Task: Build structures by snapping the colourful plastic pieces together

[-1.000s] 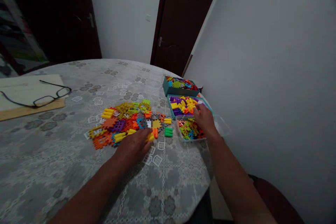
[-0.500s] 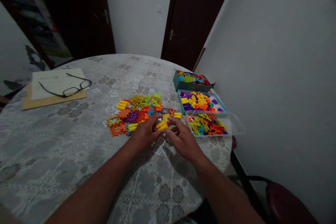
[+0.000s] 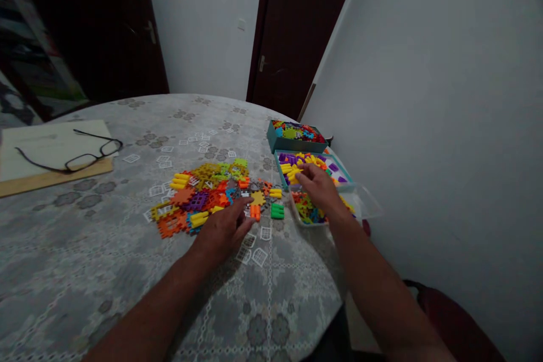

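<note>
My right hand (image 3: 318,185) reaches over the shallow teal-edged tray (image 3: 345,172), its fingertips closed on a yellow ribbed plastic building piece (image 3: 293,175). Other yellow and purple pieces lie in the tray beside it. My left hand (image 3: 224,225) rests low over the table with thumb and index finger apart and nothing between them. Just right of its fingertips sit an orange ribbed piece (image 3: 255,212) and a yellow gear-shaped piece (image 3: 257,198). A green ribbed piece (image 3: 277,211) lies farther right. Under and left of that hand spreads a pile of colourful interlocking pieces (image 3: 199,200).
A clear plastic tray (image 3: 309,222) of mixed pieces stands nearest on the right. Behind is a teal box (image 3: 292,144) full of pieces. White window-like pieces (image 3: 259,257) are scattered about. Glasses (image 3: 85,162) lie on paper at the left. A wall borders the right side.
My right hand has moved right and away from me to the tray, with the yellow piece at its fingertips. My left hand has let go of that piece. The view has shifted right.
</note>
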